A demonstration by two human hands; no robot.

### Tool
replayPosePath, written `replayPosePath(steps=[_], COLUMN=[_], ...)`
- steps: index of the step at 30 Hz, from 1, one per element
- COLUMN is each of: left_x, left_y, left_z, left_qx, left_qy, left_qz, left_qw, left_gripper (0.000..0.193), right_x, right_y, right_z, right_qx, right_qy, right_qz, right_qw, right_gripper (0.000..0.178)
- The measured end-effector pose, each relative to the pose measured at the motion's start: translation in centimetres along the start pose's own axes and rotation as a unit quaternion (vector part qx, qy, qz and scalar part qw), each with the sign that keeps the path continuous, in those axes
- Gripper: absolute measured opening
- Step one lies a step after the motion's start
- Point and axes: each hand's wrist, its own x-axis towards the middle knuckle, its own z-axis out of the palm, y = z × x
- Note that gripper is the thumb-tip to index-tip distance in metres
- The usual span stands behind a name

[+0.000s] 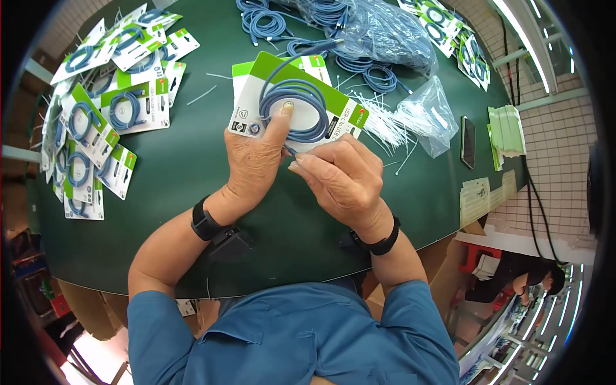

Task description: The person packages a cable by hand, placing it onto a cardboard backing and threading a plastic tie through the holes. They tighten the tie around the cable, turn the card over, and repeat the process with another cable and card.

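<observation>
My left hand (251, 157) grips a white and green cardboard card (343, 115), its thumb pressed on a coiled blue USB cable (319, 106) lying against the card's face. One end of the cable reaches up past the card's top edge. Just below the coil, my right hand (343, 176) is closed in a pinch on the cable's other end. The fingers partly hide that end. Behind the held card, another green and white card (315, 62) lies on the table. White cable ties (385, 122) are spread to the right of the card.
Carded cables (138, 106) are heaped at the left of the green table (192, 244), more (471, 58) at far right. Loose blue cables (266, 22) and a clear plastic bag (388, 35) lie at the back. A phone (468, 142) and stacked green cards (507, 131) sit right.
</observation>
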Motion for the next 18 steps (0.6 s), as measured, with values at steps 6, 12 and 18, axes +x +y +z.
replayPosePath(steps=[6,12,18], left_x=[0.4,0.1,-0.4], left_y=[-1.2,-1.0,-1.4], left_z=[-1.6,-1.8,-1.9], left_qx=[0.054,0.051,0.055], left_qy=[-0.022,-0.012,-0.007], left_qz=[0.037,-0.028,-0.032], left_qw=[0.998,0.998,0.998], left_gripper=[0.026,0.026,0.025], right_x=[-0.9,-1.1,-2.4], right_y=[0.4,1.2,-0.2], right_z=[2.0,1.8,2.5], right_qx=[0.038,-0.011,-0.014], right_qy=[0.035,-0.001,0.026], right_qz=[0.043,0.079,0.113], right_qw=[0.998,0.997,0.993], right_gripper=[0.028,0.024,0.025])
